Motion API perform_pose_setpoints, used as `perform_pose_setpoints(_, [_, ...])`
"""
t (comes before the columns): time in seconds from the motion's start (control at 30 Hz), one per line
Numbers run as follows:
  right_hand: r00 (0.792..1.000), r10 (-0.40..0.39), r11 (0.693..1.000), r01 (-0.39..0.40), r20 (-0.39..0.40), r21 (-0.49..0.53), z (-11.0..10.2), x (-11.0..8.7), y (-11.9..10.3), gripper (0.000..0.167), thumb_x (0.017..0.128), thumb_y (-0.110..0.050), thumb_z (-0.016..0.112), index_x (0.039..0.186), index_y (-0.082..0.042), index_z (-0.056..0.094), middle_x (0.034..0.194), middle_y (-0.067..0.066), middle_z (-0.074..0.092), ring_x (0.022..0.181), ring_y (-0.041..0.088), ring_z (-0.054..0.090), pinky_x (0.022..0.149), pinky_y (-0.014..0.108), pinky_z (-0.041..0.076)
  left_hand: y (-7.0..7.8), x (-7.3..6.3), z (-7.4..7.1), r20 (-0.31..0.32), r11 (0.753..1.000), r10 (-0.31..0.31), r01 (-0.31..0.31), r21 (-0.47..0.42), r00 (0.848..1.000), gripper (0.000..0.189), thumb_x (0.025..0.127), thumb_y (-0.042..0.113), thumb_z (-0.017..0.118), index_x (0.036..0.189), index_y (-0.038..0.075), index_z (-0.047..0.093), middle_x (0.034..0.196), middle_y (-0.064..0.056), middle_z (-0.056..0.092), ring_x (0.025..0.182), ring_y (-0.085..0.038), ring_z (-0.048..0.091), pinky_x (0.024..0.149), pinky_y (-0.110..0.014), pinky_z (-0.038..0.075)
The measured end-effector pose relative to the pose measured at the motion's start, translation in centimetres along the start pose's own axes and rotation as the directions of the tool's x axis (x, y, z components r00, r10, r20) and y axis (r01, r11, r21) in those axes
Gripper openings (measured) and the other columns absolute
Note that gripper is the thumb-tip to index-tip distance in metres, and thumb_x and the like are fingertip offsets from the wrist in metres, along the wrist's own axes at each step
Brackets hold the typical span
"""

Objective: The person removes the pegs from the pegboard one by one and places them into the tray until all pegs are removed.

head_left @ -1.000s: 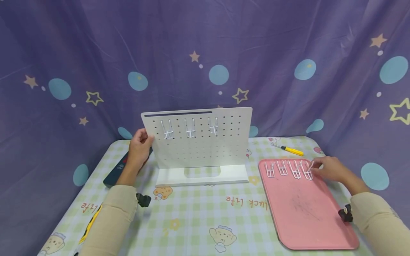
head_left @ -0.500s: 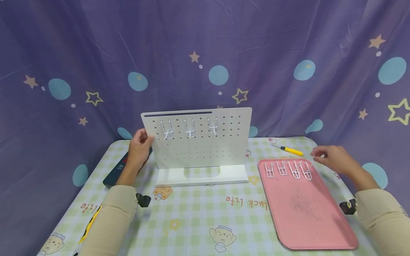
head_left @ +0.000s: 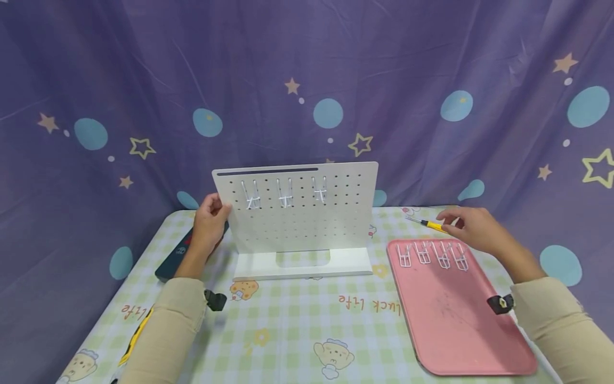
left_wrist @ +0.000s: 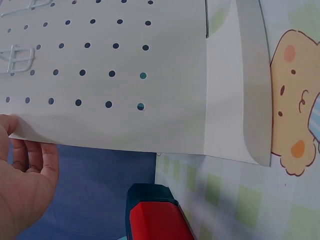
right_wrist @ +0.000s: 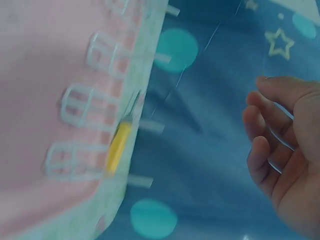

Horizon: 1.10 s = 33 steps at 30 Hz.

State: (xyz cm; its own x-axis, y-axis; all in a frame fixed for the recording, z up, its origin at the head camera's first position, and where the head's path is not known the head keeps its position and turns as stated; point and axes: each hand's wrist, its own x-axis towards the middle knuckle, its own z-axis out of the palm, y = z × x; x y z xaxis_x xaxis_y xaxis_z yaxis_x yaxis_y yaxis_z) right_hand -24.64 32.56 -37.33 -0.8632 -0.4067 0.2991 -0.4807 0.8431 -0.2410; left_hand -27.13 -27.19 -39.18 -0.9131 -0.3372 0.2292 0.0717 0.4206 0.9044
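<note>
A white pegboard (head_left: 345, 226) stands upright on its base, carrying three white wire hooks (head_left: 285, 198) in its upper rows. My left hand (head_left: 209, 226) pinches its left edge, thumb on the front and fingers behind, as the left wrist view (left_wrist: 30, 177) also shows. Toward the back right my right hand (head_left: 472, 229) is raised with loosely bent fingers and nothing in them. It overlaps the handle end of a small yellow-handled tool (right_wrist: 118, 145) in the head view. Several white wire hooks (head_left: 424, 254) lie in a row at the far end of the pink tray (head_left: 455, 320).
A dark green and red object (left_wrist: 155, 215) lies behind my left forearm. A yellow and black item (head_left: 136, 338) sits partly under my left sleeve. The checked tablecloth (head_left: 268, 320) covers the table, and a purple curtain (head_left: 268, 53) hangs behind it.
My right hand has lifted off the rightmost hook in the tray, leaving it there, then moved back and left toward the yellow-handled tool. My left hand keeps its grip on the pegboard.
</note>
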Motion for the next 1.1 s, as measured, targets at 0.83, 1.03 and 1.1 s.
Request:
perform_pose_setpoints(0.83, [0.939, -0.085, 0.976, 0.146, -0.332, 0.163, 5.1, 6.9, -10.0, 0.019, 0.089, -0.012, 0.076, 0.108, -0.008, 0.076, 0.095, 0.007, 0.076, 0.071, 0.017, 0.068, 0.063, 0.035, 0.053, 0.1, -0.1, -0.1, -0.002, 1.000, 0.012, -0.012, -0.012, 1.000, 0.029, 0.102, 0.018, 0.059, 0.129, 0.007, 0.056, 0.117, -0.011, 0.063, 0.102, -0.013, 0.054, 0.088, -0.020, 0.045])
perform_pose_setpoints(1.03, [0.926, -0.091, 0.969, 0.168, -0.366, 0.183, 5.7, 8.4, -12.1, 0.019, 0.088, -0.011, 0.077, 0.107, -0.009, 0.077, 0.088, 0.005, 0.074, 0.070, 0.017, 0.067, 0.062, 0.033, 0.052, 0.0, -0.1, -0.1, 0.001, 1.000, 0.012, -0.012, -0.005, 1.000, 0.030, 0.102, 0.018, 0.059, 0.130, 0.007, 0.057, 0.118, -0.012, 0.063, 0.103, -0.014, 0.055, 0.089, -0.020, 0.045])
perform_pose_setpoints(1.1, [0.920, -0.092, 0.966, 0.175, -0.382, 0.188, 6.0, 8.9, -12.7, 0.020, 0.088, -0.010, 0.077, 0.107, -0.010, 0.076, 0.088, 0.005, 0.074, 0.069, 0.017, 0.067, 0.062, 0.033, 0.053, -0.1, -0.1, -0.1, -0.002, 1.000, 0.014, -0.014, -0.007, 1.000, 0.030, 0.102, 0.018, 0.059, 0.129, 0.006, 0.057, 0.118, -0.013, 0.063, 0.103, -0.015, 0.055, 0.089, -0.020, 0.045])
